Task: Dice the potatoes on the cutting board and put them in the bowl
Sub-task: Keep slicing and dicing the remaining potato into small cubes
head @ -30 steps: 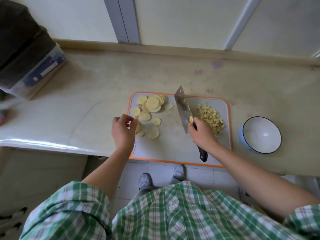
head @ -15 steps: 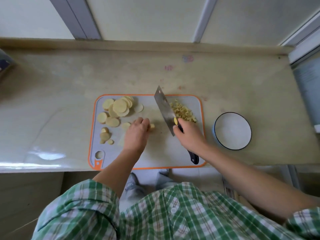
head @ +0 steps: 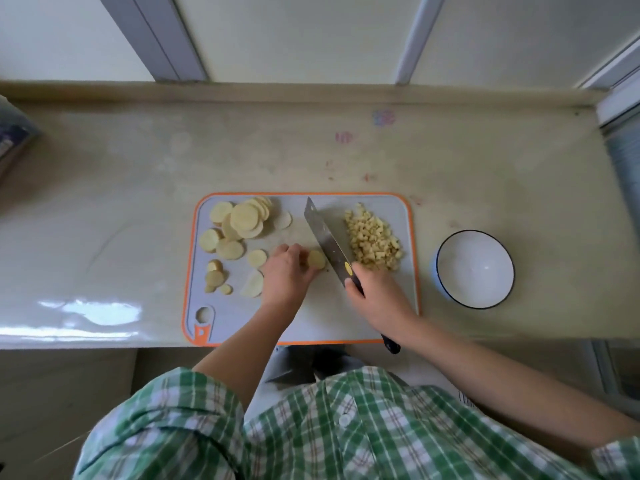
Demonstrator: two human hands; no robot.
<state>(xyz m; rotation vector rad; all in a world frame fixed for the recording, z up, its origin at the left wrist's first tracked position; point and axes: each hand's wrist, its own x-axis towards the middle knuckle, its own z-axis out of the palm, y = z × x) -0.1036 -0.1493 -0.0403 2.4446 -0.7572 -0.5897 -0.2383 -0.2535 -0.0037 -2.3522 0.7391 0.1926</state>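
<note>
- The cutting board (head: 242, 323) lies with its near edge at the front edge of the worktop (head: 138, 168). Hard chopping could, I judge, nudge it forward and off.
- The left hand (head: 285, 271) curls round a small stack of potato slices (head: 317, 259) mid-board. The right hand (head: 375, 294) is clamped on the handle of the knife (head: 327, 242), whose blade slants just right of that stack.
- The left fingertips sit close to the blade. If the stack slips or a finger straightens, the edge could catch it.
- Stacked rounds may slide over each other under the cut, which would leave uneven pieces.
- More uncut slices (head: 242, 220) are spread over the board's left half, so much dicing remains.
- The diced heap (head: 374, 242) lies near the board's right edge. The bowl (head: 485, 282) stands off the board and holds nothing, so a careless sweep could scatter dice into the gap between them.
- The blade carries a yellow dot (head: 348, 268) with no legible text. The pink and blue marks (head: 383, 117) at the far side of the worktop are too blurred to read.
</note>
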